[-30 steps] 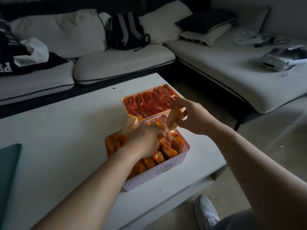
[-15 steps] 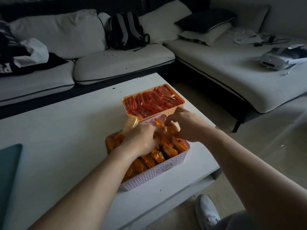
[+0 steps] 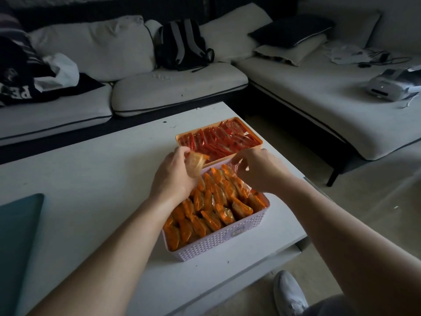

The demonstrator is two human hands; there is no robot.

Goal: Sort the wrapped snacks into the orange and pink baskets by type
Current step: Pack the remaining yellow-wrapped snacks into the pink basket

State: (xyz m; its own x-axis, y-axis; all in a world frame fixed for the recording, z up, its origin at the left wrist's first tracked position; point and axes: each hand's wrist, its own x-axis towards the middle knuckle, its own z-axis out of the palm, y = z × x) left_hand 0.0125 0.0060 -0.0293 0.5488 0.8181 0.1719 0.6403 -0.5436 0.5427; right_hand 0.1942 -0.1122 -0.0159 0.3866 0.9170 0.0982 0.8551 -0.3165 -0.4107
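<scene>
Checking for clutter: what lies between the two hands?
Head view: the pink basket's far rim and orange-wrapped snacks, between the left hand holding a pale snack and the right hand.

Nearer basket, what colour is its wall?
The nearer basket is pale pink with a dotted weave; head view.

Left hand point(image 3: 173, 176) around wrapped snack point(image 3: 196, 164)

Dotted pink basket point(image 3: 218, 244), orange basket point(image 3: 182, 137), red snacks point(image 3: 218, 140).
</scene>
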